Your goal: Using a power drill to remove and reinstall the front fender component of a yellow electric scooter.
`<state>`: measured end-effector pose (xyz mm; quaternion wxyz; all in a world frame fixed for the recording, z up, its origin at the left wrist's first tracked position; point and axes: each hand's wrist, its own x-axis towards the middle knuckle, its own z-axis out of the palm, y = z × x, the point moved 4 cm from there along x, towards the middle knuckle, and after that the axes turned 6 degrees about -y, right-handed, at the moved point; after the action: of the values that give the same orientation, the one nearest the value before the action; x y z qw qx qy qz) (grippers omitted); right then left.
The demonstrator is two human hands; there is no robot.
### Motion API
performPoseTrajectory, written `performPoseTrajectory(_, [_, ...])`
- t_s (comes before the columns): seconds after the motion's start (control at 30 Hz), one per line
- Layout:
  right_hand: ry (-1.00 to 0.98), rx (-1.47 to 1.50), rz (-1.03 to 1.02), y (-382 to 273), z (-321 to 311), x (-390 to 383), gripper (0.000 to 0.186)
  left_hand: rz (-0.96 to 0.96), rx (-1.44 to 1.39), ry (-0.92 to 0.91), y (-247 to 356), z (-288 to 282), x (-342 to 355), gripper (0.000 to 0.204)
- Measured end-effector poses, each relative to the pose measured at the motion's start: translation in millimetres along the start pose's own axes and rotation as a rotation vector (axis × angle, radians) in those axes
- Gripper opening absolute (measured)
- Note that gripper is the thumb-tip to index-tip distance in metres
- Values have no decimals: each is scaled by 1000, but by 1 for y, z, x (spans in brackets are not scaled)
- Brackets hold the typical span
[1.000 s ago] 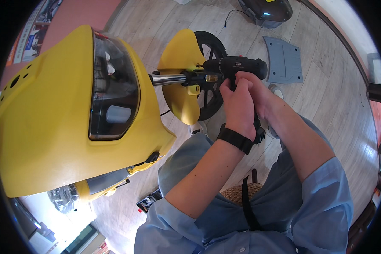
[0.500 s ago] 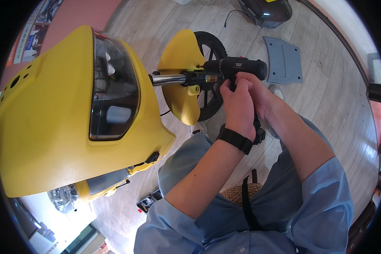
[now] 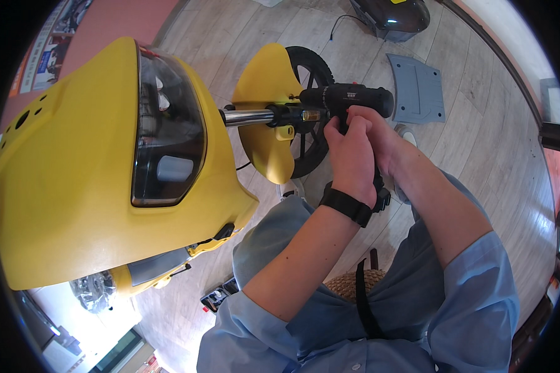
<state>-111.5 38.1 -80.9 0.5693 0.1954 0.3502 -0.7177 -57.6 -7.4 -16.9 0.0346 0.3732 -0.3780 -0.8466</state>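
Note:
Both my hands are wrapped around the handle of a black power drill (image 3: 358, 96). My left hand (image 3: 350, 152), with a black band at its wrist, is closed on the near side of the handle. From the right, my right hand (image 3: 382, 133) closes over the same handle, its fingers overlapping the left's. Pointing left, the drill's bit meets a small fastener at the edge of the yellow fender (image 3: 255, 78). A chrome fork tube (image 3: 249, 117) runs just below the drill's nose, and the spoked black wheel (image 3: 317, 65) stands behind. The drill's trigger is hidden by my fingers.
A large yellow scooter body (image 3: 74, 161) with a dark windowed front fills the left. On the wood-look floor lie a grey panel (image 3: 418, 88) and a dark glossy case (image 3: 392, 22). A small open tray (image 3: 214, 298) sits by my left leg, a woven seat (image 3: 348, 286) beneath me.

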Motion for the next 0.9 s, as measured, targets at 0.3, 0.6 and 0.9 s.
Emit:
performPoseTrajectory(0.3, [-54,1,40,2,-6,4,20,-31,-11,-19,2,1,-3,57])
performPoseTrajectory(0.6, [-68,-5,24,2,-5,3,20,-20,-16,-17,0,1,-2,56])
performPoseTrajectory(0.9, [9,4,20,0,-1,-1,19,-18,2,-13,1,0,-1,55])
